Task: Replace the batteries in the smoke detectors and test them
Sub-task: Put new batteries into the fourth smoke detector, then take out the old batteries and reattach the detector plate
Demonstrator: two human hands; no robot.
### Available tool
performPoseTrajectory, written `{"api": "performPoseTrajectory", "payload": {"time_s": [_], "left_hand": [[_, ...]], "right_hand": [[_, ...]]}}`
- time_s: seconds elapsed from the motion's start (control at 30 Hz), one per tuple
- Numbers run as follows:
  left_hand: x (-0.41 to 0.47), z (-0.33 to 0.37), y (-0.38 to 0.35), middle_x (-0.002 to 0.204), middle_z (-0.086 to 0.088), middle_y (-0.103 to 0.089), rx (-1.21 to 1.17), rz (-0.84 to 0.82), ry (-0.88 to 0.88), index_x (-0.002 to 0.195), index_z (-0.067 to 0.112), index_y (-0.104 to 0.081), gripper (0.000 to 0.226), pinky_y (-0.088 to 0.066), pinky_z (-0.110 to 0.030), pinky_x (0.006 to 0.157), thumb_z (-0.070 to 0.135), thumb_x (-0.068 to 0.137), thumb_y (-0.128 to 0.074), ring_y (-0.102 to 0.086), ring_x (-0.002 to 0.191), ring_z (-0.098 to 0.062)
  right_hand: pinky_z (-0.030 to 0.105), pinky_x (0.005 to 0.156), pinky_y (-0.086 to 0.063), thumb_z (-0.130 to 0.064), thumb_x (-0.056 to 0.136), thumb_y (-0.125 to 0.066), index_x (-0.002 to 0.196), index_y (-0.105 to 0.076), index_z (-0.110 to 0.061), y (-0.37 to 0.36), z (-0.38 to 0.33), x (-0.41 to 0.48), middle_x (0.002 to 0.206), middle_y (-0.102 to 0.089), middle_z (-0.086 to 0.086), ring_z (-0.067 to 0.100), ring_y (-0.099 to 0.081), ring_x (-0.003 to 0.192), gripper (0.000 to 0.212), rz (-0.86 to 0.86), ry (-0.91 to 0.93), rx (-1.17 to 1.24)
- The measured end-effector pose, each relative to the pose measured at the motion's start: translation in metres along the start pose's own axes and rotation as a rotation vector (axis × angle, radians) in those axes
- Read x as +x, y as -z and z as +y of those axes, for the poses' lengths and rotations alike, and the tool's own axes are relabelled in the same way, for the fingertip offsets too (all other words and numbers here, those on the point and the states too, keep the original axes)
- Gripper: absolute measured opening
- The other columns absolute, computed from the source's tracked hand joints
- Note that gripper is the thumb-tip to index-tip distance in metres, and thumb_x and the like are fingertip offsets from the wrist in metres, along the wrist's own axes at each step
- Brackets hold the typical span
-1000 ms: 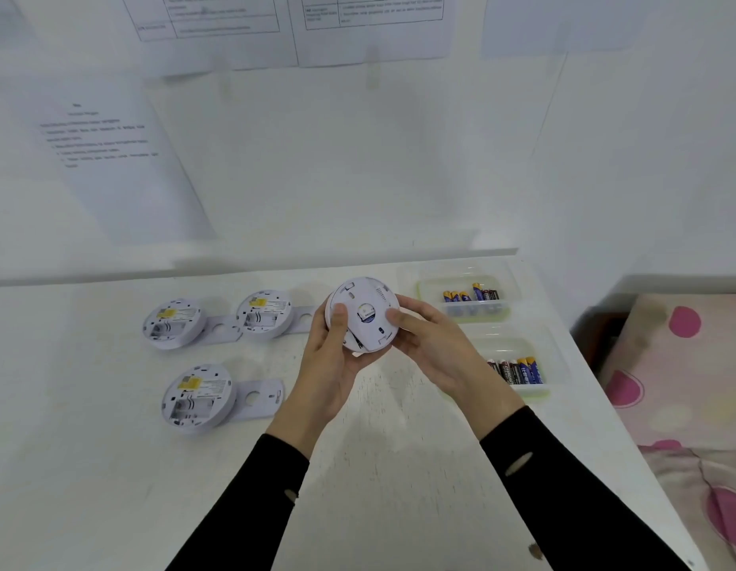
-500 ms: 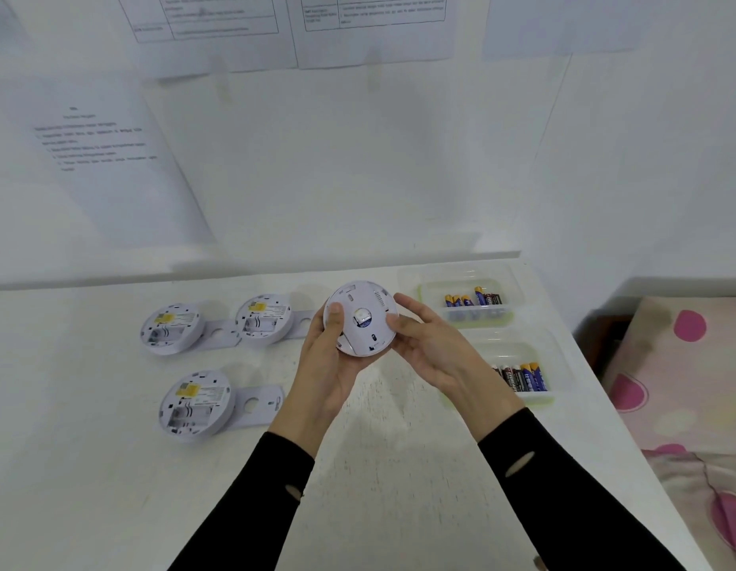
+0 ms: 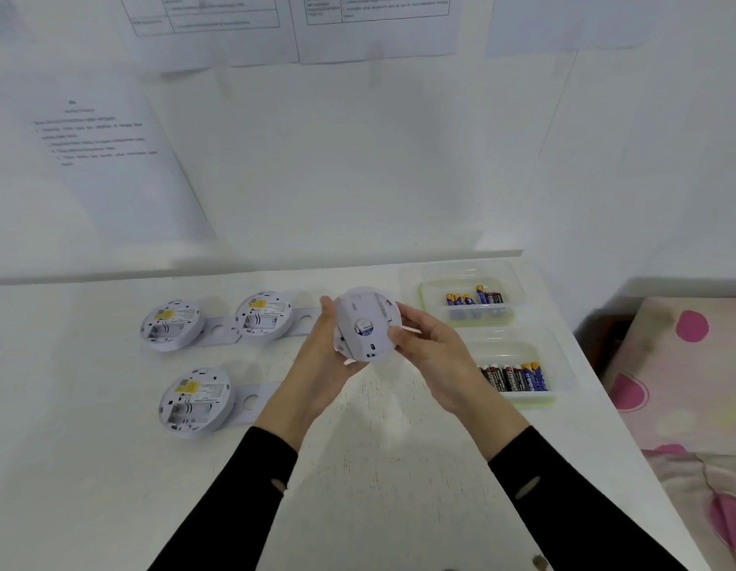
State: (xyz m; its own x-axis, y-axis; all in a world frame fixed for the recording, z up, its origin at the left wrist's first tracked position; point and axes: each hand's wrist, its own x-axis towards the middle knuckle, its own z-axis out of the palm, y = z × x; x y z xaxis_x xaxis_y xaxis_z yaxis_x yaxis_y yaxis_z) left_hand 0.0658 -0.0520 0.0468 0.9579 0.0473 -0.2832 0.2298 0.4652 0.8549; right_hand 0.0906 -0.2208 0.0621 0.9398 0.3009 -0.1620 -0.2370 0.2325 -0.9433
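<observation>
Tilted since 0.5 s ago, smoke detector (image 3: 368, 323) now shows more of its left edge, held above table (image 3: 378, 467) at frame ctr. L hand (image 3: 317, 372) grips lower-left rim, thumb up top; R hand (image 3: 434, 358) pinches right rim w/ curled fingers. Battery tray (image 3: 473, 316) sits just right.

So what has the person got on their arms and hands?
Both arms wear long black sleeves, the left sleeve and the right sleeve, reaching down to the wrists. Each sleeve has a small oval slit near the cuff. The left hand and the right hand are bare: no gloves, and no rings or watch show.
</observation>
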Motion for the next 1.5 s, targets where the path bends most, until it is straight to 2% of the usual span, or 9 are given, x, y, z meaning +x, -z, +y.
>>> {"api": "performPoseTrajectory", "payload": {"time_s": [0.27,0.4,0.53,0.83,0.97,1.07,1.23,1.37,1.5], "left_hand": [[-0.027,-0.014,0.050,0.116,-0.015,-0.069,0.130,0.182,0.305,0.119,0.000,-0.063,0.044,-0.060,-0.028,0.074,0.039,0.101,-0.051,-0.070,0.097,-0.026],[-0.044,-0.033,0.055,0.121,-0.014,-0.070,0.228,0.188,0.169,0.117,0.004,-0.067,0.021,-0.058,-0.022,0.078,0.011,0.101,-0.054,-0.070,0.103,-0.021],[-0.057,-0.045,0.053,0.108,-0.016,-0.074,0.279,0.256,0.120,0.109,0.000,-0.066,0.021,-0.059,-0.030,0.085,0.017,0.098,-0.060,-0.072,0.099,-0.025],[-0.074,-0.063,0.052,0.091,-0.005,-0.077,0.494,0.403,-0.002,0.098,0.014,-0.074,0.010,-0.059,-0.024,0.079,0.020,0.090,-0.073,-0.074,0.084,-0.017],[-0.078,-0.064,0.053,0.090,0.001,-0.076,0.518,0.434,-0.048,0.099,0.022,-0.073,0.008,-0.057,-0.022,0.076,0.022,0.094,-0.067,-0.073,0.085,-0.018],[-0.083,-0.058,0.056,0.105,0.010,-0.070,0.634,0.489,-0.157,0.108,0.026,-0.069,0.014,-0.054,-0.021,0.078,0.024,0.096,-0.064,-0.068,0.090,-0.006],[-0.092,-0.051,0.071,0.112,0.008,-0.062,0.755,0.566,-0.343,0.107,0.027,-0.067,0.019,-0.044,-0.005,0.069,0.013,0.094,-0.064,-0.060,0.090,0.007],[-0.098,-0.048,0.085,0.107,0.008,-0.063,0.817,0.553,-0.444,0.101,0.030,-0.068,0.028,-0.045,-0.009,0.069,0.004,0.092,-0.062,-0.060,0.088,-0.002],[-0.103,-0.037,0.104,0.109,0.008,-0.061,0.896,0.527,-0.528,0.099,0.025,-0.067,0.029,-0.044,-0.008,0.070,-0.002,0.092,-0.061,-0.058,0.091,-0.005]], "right_hand": [[0.026,0.098,-0.045,0.007,0.086,-0.060,0.113,-0.063,-0.009,0.021,0.070,-0.025,0.118,-0.058,0.002,0.011,-0.053,0.116,0.032,-0.031,0.709,-0.765],[0.014,0.101,-0.039,0.011,0.082,-0.061,0.104,-0.060,-0.027,0.029,0.089,-0.032,0.136,-0.044,0.005,0.004,-0.044,0.128,0.044,-0.074,0.595,-0.779],[0.031,0.102,-0.046,0.014,0.083,-0.054,0.103,-0.058,-0.031,0.031,0.098,-0.029,0.129,-0.049,0.002,0.006,-0.045,0.130,0.049,-0.103,0.490,-0.769],[0.018,0.103,-0.040,0.010,0.087,-0.040,0.120,-0.053,-0.023,0.024,0.088,-0.029,0.137,-0.052,-0.009,-0.005,-0.046,0.128,0.048,-0.194,0.176,-0.551],[0.026,0.105,-0.037,-0.025,0.087,-0.062,0.125,-0.051,-0.026,0.012,0.089,-0.038,0.135,-0.045,-0.021,-0.008,-0.040,0.121,0.040,-0.056,0.228,-0.673],[0.026,0.096,-0.026,-0.070,0.061,-0.067,0.126,-0.044,-0.036,-0.006,0.096,-0.050,0.132,-0.038,-0.019,0.002,-0.034,0.115,0.077,0.169,0.253,-0.905],[0.031,0.098,-0.018,-0.081,0.043,-0.071,0.143,-0.020,-0.039,-0.021,0.107,-0.044,0.135,-0.030,-0.008,0.010,-0.028,0.125,0.120,0.144,0.173,-0.992],[0.029,0.093,-0.019,-0.060,0.052,-0.082,0.146,-0.017,-0.042,-0.017,0.098,-0.026,0.128,-0.035,-0.014,0.008,-0.035,0.117,0.115,0.069,0.193,-1.056],[0.033,0.098,-0.021,-0.028,0.065,-0.080,0.143,-0.014,-0.047,-0.004,0.058,-0.016,0.131,-0.037,-0.011,0.016,-0.035,0.123,0.104,-0.280,0.107,-1.112]]}}
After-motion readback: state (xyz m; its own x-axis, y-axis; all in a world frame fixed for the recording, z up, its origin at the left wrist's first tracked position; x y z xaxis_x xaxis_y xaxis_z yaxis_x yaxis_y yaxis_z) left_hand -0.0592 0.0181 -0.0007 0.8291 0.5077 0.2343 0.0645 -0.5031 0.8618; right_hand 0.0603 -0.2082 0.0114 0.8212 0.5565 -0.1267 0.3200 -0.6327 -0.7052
